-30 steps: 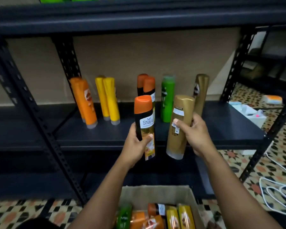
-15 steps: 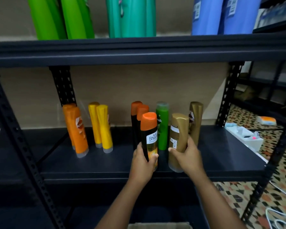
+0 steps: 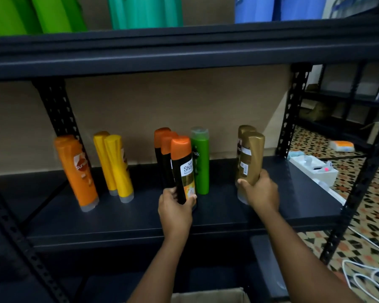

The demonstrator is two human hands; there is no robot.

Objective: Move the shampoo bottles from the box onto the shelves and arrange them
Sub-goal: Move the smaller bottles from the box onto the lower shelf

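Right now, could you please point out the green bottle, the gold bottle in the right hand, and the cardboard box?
green bottle (image 3: 201, 171): head view, middle of its body.
gold bottle (image 3: 251, 158): head view, upper body above the right hand.
cardboard box (image 3: 208, 296): head view, far wall at the bottom edge.

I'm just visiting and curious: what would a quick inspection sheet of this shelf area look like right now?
Surface: dark metal shelf, bottles standing in colour groups; upper shelf holds green, teal and blue bottles.
Job's things: orange bottles, yellow bottles, green bottle, orange-capped black bottle and gold bottle both in hand at the shelf; cardboard box edge below.
Clutter: nothing seen on the shelf.
Hands: left hand grips the black bottle; right hand grips the gold bottle.
Cables: white cable looped on the floor at right.
Surroundings: patterned tile floor, white tray, another dark rack behind.
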